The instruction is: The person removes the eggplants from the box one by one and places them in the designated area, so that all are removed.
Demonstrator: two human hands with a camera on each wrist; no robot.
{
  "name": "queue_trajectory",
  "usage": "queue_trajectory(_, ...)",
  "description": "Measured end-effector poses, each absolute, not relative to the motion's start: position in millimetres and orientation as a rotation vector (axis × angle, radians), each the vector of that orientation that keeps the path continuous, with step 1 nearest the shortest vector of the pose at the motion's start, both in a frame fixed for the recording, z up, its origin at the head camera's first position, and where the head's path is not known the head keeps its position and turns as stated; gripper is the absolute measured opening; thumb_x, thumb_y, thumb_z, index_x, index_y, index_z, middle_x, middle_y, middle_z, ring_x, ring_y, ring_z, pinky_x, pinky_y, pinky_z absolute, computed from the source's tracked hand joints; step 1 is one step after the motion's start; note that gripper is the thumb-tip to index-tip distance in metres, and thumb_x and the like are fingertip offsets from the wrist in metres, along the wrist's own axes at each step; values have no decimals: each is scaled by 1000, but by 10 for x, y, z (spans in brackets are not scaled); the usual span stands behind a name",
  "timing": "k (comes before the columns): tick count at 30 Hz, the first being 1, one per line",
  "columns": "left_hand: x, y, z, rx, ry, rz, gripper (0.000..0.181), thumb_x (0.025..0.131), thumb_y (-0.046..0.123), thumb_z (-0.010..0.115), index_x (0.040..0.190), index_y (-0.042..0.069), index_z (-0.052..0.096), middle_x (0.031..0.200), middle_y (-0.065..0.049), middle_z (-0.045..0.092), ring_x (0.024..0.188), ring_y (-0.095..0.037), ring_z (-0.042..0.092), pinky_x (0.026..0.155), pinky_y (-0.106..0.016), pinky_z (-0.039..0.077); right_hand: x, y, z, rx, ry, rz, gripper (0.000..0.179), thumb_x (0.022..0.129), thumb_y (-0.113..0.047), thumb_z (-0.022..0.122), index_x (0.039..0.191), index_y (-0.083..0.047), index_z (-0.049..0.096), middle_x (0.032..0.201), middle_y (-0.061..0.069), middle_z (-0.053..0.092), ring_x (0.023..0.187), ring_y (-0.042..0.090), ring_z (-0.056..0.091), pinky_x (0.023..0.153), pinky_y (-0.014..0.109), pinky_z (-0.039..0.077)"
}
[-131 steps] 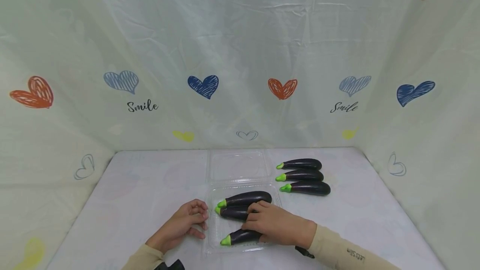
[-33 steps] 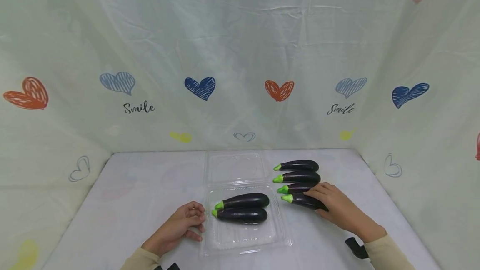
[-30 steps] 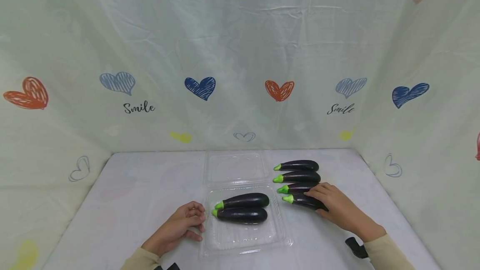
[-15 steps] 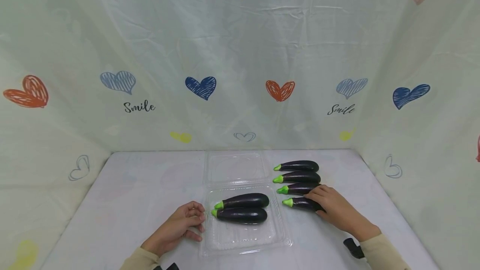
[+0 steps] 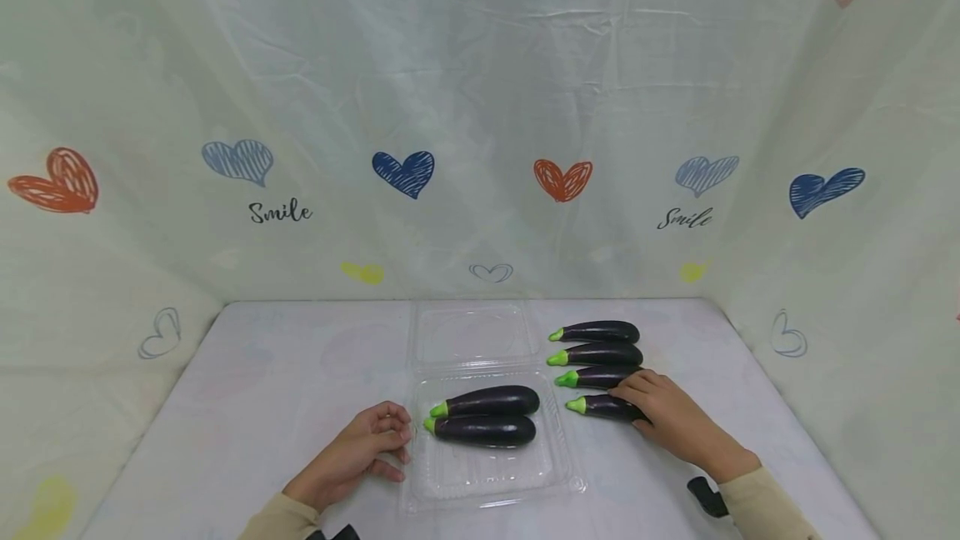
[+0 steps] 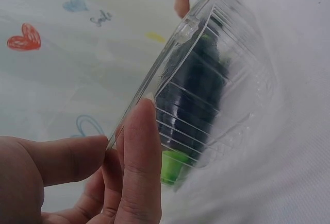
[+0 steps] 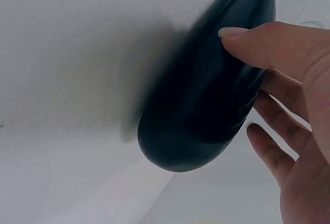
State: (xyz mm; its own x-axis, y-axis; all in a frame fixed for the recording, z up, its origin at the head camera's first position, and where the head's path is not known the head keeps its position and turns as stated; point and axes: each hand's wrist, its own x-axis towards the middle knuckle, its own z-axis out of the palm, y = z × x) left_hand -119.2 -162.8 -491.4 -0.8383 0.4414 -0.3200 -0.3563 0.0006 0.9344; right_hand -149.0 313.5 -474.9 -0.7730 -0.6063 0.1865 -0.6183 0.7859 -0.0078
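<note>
My left hand (image 5: 363,452) pinches the left rim of a clear plastic clamshell container (image 5: 510,477) between thumb and fingers; the left wrist view shows the rim (image 6: 135,100) in that pinch. Inside the container two dark purple eggplants with green stems lie side by side, a rear eggplant (image 5: 495,399) and a front eggplant (image 5: 487,431). To the right of the container, my right hand (image 5: 675,419) grips the thick end of another eggplant (image 5: 603,407). In the right wrist view the thumb lies over this eggplant (image 7: 201,100), with fingers along its far side.
Behind the held eggplant, three more lie in a row: a near eggplant (image 5: 600,377), a middle eggplant (image 5: 603,353) and a far eggplant (image 5: 600,331). The container's lid (image 5: 472,336) lies folded back toward the rear edge of the white table (image 5: 300,373). A heart-printed curtain (image 5: 480,107) surrounds the table.
My right hand has carried an eggplant out of the container to the near end of the right-hand row. Lately it shifted slightly toward me. The left hand has stayed at the rim.
</note>
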Motion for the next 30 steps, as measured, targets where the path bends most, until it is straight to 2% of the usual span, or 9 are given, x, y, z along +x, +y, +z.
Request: queue_trajectory(30, -1212, -1620, -4893, 56, 1734, 1885, 23, 105, 7, 61, 121, -2, 48, 96, -3, 58, 84, -15, 64, 67, -29, 64, -1524, 3173, -4822, 949, -2750, 67, 53, 70, 3, 95, 119, -7, 76, 116, 5, 68, 111, 28, 64, 95, 47, 59)
